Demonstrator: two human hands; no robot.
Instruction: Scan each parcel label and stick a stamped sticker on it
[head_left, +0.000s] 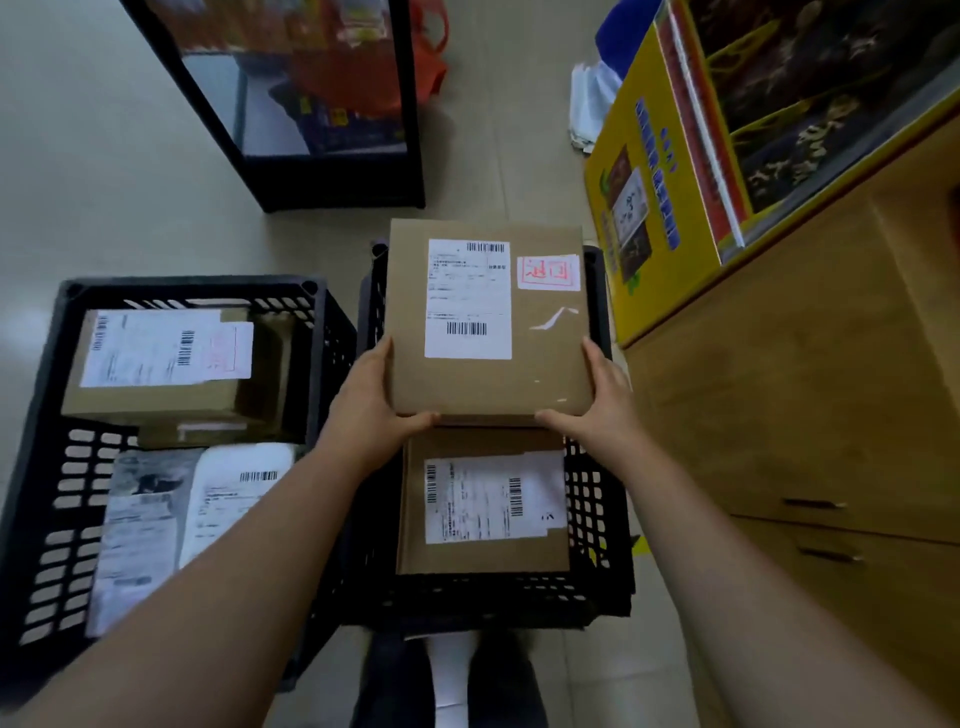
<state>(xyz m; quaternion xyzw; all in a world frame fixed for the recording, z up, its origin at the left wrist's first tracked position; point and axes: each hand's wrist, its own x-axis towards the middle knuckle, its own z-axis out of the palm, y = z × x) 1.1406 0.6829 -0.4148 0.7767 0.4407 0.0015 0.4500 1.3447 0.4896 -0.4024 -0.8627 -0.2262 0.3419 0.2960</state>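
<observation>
Flat cardboard parcel (491, 317) held level above the right crate (597, 519), over its far half. White shipping label (467, 299) with two barcodes on top; just beside it, at the right, a white sticker (549, 272) with a red stamp. Left hand (371, 410) gripping the near left corner, thumb on the near edge, fingers along the left side. Right hand (597, 402) gripping the near right corner in the same way. Below, inside the same crate, a second labelled parcel (483, 501). To the left, touching or almost touching, another black crate (57, 467) with a box (156, 364) and soft mailers (156, 525); that box carrying perhaps a stamped sticker too, too blurred to be sure. At the right, wooden cabinet (810, 389) under a yellow box (644, 208).
</observation>
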